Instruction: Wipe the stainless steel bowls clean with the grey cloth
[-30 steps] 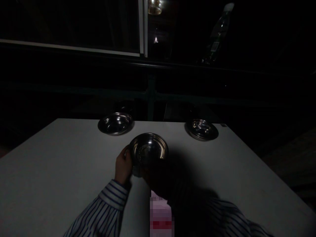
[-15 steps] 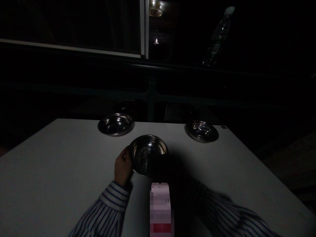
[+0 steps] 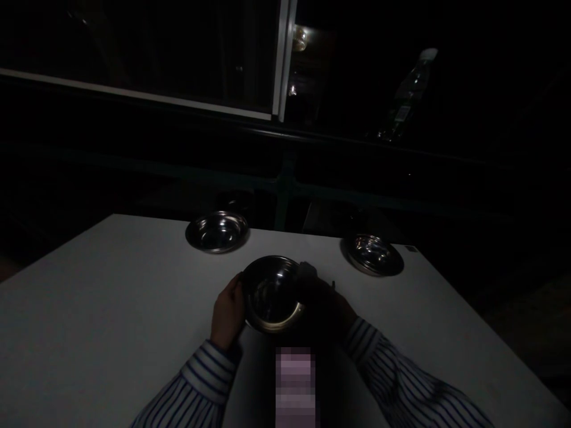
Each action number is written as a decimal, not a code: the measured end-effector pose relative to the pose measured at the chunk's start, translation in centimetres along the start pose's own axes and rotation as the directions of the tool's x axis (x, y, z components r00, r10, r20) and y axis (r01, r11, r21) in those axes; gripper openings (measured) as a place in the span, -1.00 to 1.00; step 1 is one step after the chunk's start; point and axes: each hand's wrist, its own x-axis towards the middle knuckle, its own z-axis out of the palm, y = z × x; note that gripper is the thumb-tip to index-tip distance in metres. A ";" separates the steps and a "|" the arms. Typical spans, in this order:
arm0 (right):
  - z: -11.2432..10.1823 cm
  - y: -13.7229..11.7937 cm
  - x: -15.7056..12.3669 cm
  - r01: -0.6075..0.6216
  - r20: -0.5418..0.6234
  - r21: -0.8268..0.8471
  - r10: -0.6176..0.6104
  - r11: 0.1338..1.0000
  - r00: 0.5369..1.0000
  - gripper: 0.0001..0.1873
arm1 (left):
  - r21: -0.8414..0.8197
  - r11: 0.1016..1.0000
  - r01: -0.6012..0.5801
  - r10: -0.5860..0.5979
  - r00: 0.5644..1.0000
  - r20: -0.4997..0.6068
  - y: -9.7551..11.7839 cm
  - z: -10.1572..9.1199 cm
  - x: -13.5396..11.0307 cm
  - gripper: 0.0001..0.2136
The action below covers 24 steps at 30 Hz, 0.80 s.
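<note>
A shiny metal bowl (image 3: 270, 294) is held in front of me over the white table, tilted so that its inside faces me. My left hand (image 3: 227, 312) grips the bowl's left rim, thumb at the edge and fingers partly hidden behind. My right hand (image 3: 328, 300) lies in deep shadow at the bowl's right side, overlapping its inside and rim. A greyish patch shows at its top, perhaps a cloth, but darkness hides what it is. Both arms wear striped sleeves.
Two more metal bowls stand near the far table (image 3: 134, 285) edge, a left bowl (image 3: 217, 232) and a right bowl (image 3: 373, 254). A clear plastic bottle (image 3: 409, 95) stands beyond, by a window frame (image 3: 282, 65). A lit, blurred-out pinkish thing (image 3: 294, 386) is at the bottom.
My right hand was smeared dark over the bowl's lower right and now sits higher at its right side. The left hand keeps its hold. The whole view has shifted slightly.
</note>
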 end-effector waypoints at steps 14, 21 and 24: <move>-2.8 -1.5 -0.6 -0.044 0.015 -0.106 0.046 0.993 0.999 -0.53 | -0.087 0.996 -0.013 0.019 0.997 0.069 0.3 -0.3 -0.7 -0.60; -0.8 -3.8 10.1 0.109 0.212 -0.235 -0.058 0.966 0.975 -0.57 | -0.147 0.988 -0.055 0.068 0.994 0.086 0.4 -0.6 -0.3 -0.60; 1.3 -6.7 13.7 0.252 0.320 -0.221 -0.174 0.942 0.931 -0.60 | -0.097 0.995 -0.004 0.007 0.999 0.035 0.1 -0.4 -0.1 -0.59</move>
